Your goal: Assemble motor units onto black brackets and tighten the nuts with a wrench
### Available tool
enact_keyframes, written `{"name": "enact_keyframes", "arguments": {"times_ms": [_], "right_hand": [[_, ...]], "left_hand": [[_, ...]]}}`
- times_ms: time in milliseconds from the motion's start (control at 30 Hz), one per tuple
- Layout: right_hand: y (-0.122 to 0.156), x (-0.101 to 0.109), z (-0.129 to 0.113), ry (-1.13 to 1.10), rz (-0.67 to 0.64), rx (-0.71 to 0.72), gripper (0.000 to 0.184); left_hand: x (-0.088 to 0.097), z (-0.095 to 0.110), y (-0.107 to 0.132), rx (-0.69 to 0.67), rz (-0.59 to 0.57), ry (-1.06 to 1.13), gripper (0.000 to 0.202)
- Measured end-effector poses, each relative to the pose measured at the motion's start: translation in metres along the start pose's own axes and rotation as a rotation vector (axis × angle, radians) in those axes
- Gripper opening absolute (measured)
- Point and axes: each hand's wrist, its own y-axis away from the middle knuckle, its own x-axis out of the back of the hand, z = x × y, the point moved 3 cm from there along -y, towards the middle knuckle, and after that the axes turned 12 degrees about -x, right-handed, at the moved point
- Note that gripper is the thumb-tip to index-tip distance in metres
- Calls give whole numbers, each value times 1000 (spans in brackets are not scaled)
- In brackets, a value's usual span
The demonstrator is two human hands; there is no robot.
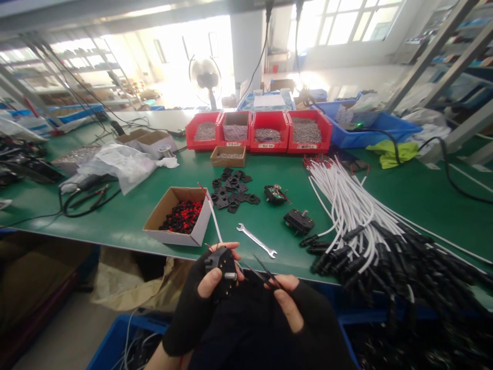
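We see a small black plug (221, 264) held just in front of the near edge of the table (123, 218), below the cardboard box. The left hand (200, 298), in a black fingerless glove, has its grip pinched on that plug, thumb on the front and fingers behind. A white wire (214, 218) with a red tip runs up from the plug over the table edge. The right hand (300, 313), also gloved, has its grip pressed on a pair of thin dark tweezers (264, 275) whose points aim toward the plug; we cannot tell whether they touch it.

On the table just beyond, a silver wrench (256, 240) lies flat. To its left stands an open cardboard box (175, 216) of red and black small parts. Behind the wrench lies a scatter of black plastic pieces (233, 190), and to the right 2 more black units (298, 221). A large bundle of white cables (354, 205) with black ends covers the right side of the table. At the back stand 4 red bins (259, 131) in a row, and a blue crate (115, 339) sits on the floor below the hands.
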Motion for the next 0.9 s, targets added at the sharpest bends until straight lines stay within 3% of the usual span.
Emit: {"name": "enact_keyframes", "arguments": {"times_ms": [133,300,433,567,733,900], "right_hand": [[9,16,-20,132,112,213,20],[23,33,-31,219,235,233,19],[25,39,-42,293,179,279,12],[32,47,-53,396,234,375,5],[46,48,-56,494,122,428,39],[60,49,-49,625,163,485,48]], "left_hand": [[-4,7,0,-48,-4,-76,55],[-12,10,1,-95,-57,-99,54],[-21,15,6,-81,-150,-99,53],[-27,14,11,-50,-116,-13,48],[-41,11,16,62,-68,119,53],[-61,15,22,109,-22,206,50]]}}
